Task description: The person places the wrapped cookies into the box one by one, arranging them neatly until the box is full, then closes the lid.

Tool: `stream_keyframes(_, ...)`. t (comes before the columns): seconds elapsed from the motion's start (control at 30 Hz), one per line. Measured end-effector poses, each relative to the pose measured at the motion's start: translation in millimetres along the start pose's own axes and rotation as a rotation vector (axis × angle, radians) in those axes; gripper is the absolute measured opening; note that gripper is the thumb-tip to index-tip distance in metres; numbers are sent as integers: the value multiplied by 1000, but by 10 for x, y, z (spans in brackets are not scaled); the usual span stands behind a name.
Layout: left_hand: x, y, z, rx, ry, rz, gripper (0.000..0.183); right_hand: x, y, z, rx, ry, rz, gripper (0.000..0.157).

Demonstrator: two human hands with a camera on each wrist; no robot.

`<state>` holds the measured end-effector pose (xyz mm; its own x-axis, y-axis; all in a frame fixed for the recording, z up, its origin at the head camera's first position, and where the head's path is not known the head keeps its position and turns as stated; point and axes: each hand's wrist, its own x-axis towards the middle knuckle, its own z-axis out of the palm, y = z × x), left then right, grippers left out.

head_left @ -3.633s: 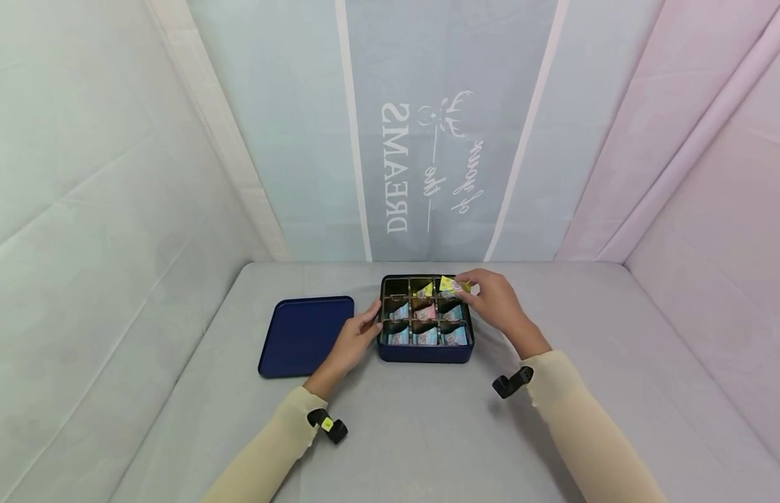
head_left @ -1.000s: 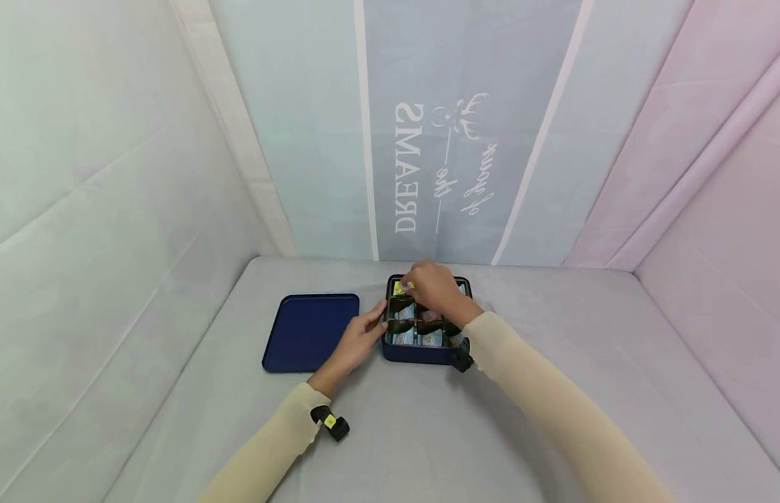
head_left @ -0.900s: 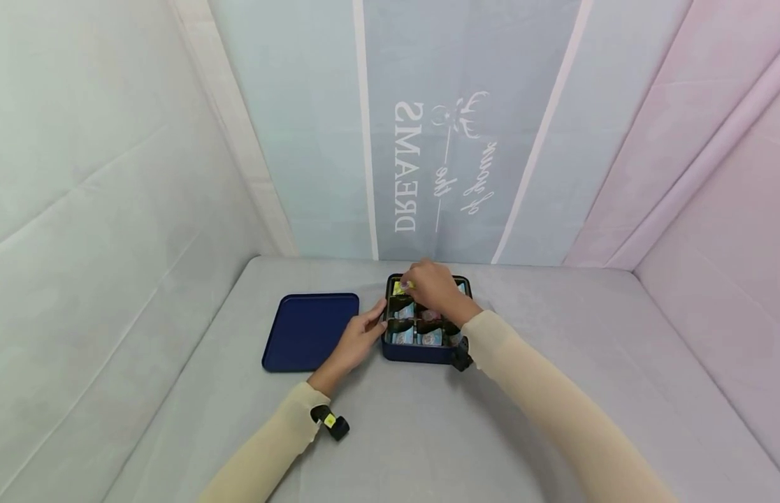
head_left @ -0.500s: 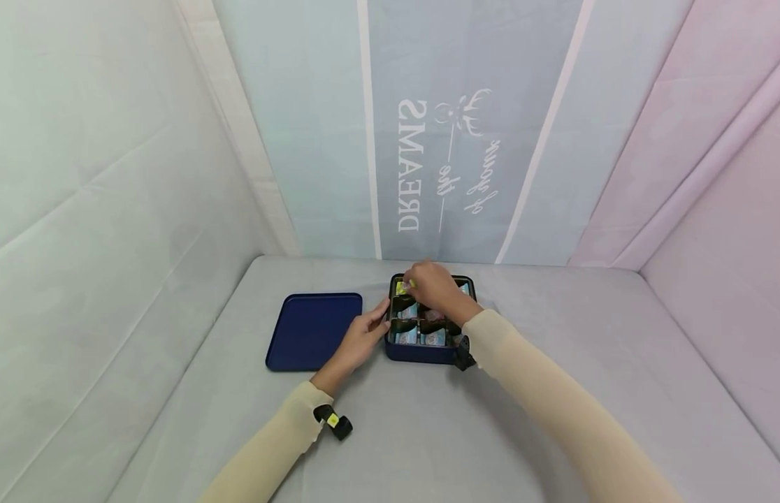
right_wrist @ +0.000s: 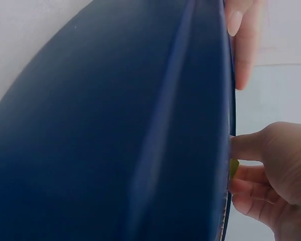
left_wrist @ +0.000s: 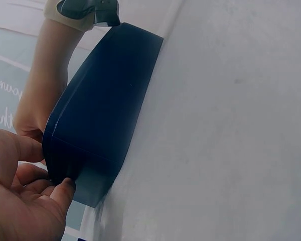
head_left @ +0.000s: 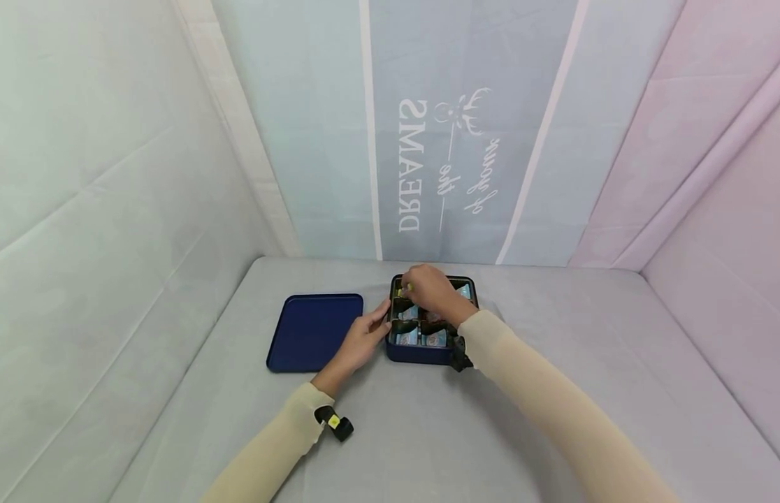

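A navy blue divided box (head_left: 418, 355) stands on the table, holding small wrapped candies. My left hand (head_left: 358, 339) rests against its left side, fingers and thumb touching the wall near the corner in the left wrist view. My right hand (head_left: 430, 288) reaches over the box into the far left compartment. Its fingertips pinch a yellow wrapped candy (right_wrist: 234, 168), mostly hidden by fingers and rim. Light blue candies (head_left: 407, 339) sit in the near compartments, and a blue candy (head_left: 463, 290) shows at far right. My right hand and wrist cover part of the middle and right compartments.
A navy blue lid (head_left: 314, 332) lies flat to the left of the box, close to my left forearm. Grey cloth covers the table (head_left: 390, 433). Fabric walls rise on both sides, and a printed curtain (head_left: 453, 175) hangs behind.
From the far right compartment, my right hand has crossed to the far left one with a yellow candy. Lately it has dipped slightly lower there. My left hand stays at the box's side.
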<state>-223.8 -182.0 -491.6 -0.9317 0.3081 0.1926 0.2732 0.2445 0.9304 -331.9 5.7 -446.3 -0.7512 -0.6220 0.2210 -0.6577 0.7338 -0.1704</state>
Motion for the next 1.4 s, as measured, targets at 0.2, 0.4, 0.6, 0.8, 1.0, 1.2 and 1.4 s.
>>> stream_keyframes(0.2,57,-156,69,5,8,5,55,-41,27,27,-19,-3,14,12)
stream_keyframes(0.4,75,-131,104,10,-12,6,55,-78,37,14,-37,-25,31,11)
stream_keyframes(0.6,96,-116,140,17,-23,-10,55,-147,68,4,-46,1,35,10)
stream_keyframes(0.8,111,-131,170,23,-22,6,54,-224,112,31,-76,43,36,10)
stream_keyframes(1.0,95,-21,159,7,-30,-12,54,-293,108,21,-51,108,1,12)
stream_keyframes(1.2,111,-106,85,14,-8,-14,54,-301,-6,-18,-51,142,-30,13)
stream_keyframes(1.4,93,-107,-19,19,26,-49,52,-293,-204,-81,5,163,-53,17)
